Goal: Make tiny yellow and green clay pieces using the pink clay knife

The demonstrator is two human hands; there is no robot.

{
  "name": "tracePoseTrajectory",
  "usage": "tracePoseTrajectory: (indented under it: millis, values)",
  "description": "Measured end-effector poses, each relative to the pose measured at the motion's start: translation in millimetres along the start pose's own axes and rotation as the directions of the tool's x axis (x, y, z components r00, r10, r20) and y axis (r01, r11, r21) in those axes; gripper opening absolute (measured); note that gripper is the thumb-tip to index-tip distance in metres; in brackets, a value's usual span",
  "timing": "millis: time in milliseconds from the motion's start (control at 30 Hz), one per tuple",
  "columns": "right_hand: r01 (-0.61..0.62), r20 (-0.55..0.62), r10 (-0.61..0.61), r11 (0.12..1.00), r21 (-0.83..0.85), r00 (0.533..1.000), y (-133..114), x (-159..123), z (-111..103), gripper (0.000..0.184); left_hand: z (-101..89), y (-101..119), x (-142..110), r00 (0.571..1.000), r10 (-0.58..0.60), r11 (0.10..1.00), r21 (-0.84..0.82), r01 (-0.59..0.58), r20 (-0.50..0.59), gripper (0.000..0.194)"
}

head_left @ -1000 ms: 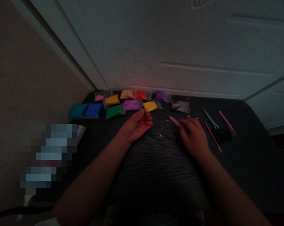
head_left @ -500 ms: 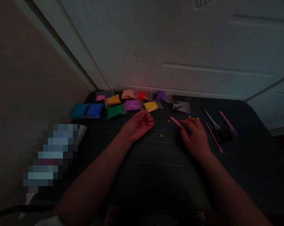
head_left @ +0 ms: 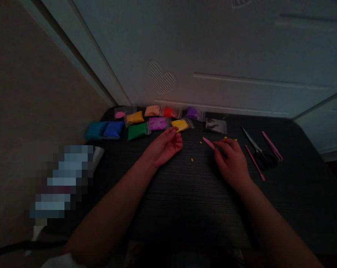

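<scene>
My left hand (head_left: 167, 148) is palm up over the middle of the dark table, fingers curled in and thumb close to the index finger. Whatever sits at those fingertips is too small and dim to make out. A pink plastic modelling knife (head_left: 208, 143) is gripped in my right hand (head_left: 232, 160), its blade pointing left and its handle mostly hidden. Between the hands lie two tiny yellow bits, one nearer the blade (head_left: 200, 142) and a lower yellow bit (head_left: 192, 159). Just beyond the right fingers are more yellow bits (head_left: 236, 140).
Clay packets line the back, among them a yellow packet (head_left: 180, 125), a green packet (head_left: 138, 131) and a blue packet (head_left: 113, 130). Scissors (head_left: 257, 150), a thin pink tool (head_left: 254, 163) and pink tweezers (head_left: 271, 145) lie right. A blurred-out object (head_left: 64, 180) is at left. A white panel (head_left: 227, 56) rises behind.
The view has shifted slightly. My left thumb has lifted and straightened a little at the fingertips. My right hand keeps its hold on the modelling knife in the same place.
</scene>
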State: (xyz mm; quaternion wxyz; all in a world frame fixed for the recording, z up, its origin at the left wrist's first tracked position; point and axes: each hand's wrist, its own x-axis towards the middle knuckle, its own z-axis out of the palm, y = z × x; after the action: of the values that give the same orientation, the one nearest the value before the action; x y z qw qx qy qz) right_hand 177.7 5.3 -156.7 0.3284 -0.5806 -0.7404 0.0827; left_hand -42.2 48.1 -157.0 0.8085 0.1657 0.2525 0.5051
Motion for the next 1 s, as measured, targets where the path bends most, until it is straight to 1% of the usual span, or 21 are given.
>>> tracePoseTrajectory:
  millis: [133,300,433,567,633,667,700,733,800,833,867,900,1000]
  values:
    - [-0.001,0.003,0.001,1.000,-0.008,1.000,-1,0,-1,0.023,0.5,-1,0,1.000,-0.007,0.999,0.038,0.007,0.003,0.013]
    - [-0.004,0.005,0.004,1.000,0.003,1.000,-1,0,-1,0.023,-0.4,-2,0,0.999,0.021,0.998,0.050,-0.023,0.038,0.015]
    - [-0.009,0.007,0.009,1.000,0.019,1.000,0,0,0,0.023,-1.9,-2,2,1.000,0.028,0.996,0.082,-0.029,0.012,0.016]
    - [-0.001,0.003,0.001,1.000,0.030,1.000,-1,0,0,0.023,-2.5,-2,3,0.999,0.037,0.981,0.191,-0.034,-0.012,0.014]
    - [-0.004,0.008,0.004,0.999,0.032,1.000,-1,-1,0,0.023,-2.1,-4,3,0.997,0.075,0.956,0.287,-0.064,-0.027,0.014]
    - [-0.007,0.008,0.006,0.999,0.034,1.000,-1,-1,0,0.023,-1.7,-5,4,0.992,0.119,0.928,0.361,-0.097,-0.040,0.014]
    - [-0.008,0.007,0.007,0.999,0.036,1.000,0,-1,0,0.023,-1.3,-6,4,0.982,0.181,0.877,0.459,-0.138,-0.050,0.013]
    - [-0.007,0.004,0.007,0.999,0.039,1.000,0,-1,0,0.024,-1.0,-7,4,0.966,0.252,0.800,0.573,-0.180,-0.048,0.012]
    - [-0.001,-0.005,0.001,0.999,0.047,1.000,1,-1,1,0.024,-0.2,-10,5,0.926,0.377,0.586,0.773,-0.242,0.004,0.009]
    - [0.004,-0.007,-0.004,0.999,0.049,1.000,1,-1,1,0.024,0.3,-12,5,0.911,0.411,0.485,0.837,-0.255,0.040,0.008]
    - [0.007,-0.005,-0.007,0.999,0.050,1.000,0,-1,1,0.024,0.8,-13,6,0.901,0.429,0.405,0.877,-0.261,0.070,0.007]
    - [0.010,-0.002,-0.010,0.999,0.051,1.000,0,-1,1,0.023,1.2,-13,6,0.895,0.436,0.344,0.901,-0.265,0.097,0.006]
    - [0.001,0.008,-0.001,0.999,0.043,1.000,-2,0,0,0.023,2.1,-13,9,0.893,0.423,0.208,0.942,-0.262,0.155,0.007]
